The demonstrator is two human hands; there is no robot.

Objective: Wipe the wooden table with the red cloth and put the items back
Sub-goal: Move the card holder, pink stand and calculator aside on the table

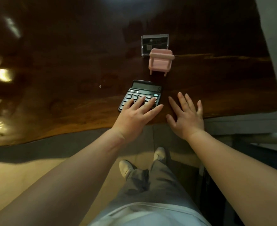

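One calculator [143, 93] under left grip [135, 115]

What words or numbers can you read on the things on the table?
None can be read.
Calculator: the screen is blank, the strip label under it and the key markings are too small and blurred.
Clear card holder: the dark card inside has pale print and a small square code, all too blurred.
Pink stand: no writing shows.
Wooden table: no writing shows.
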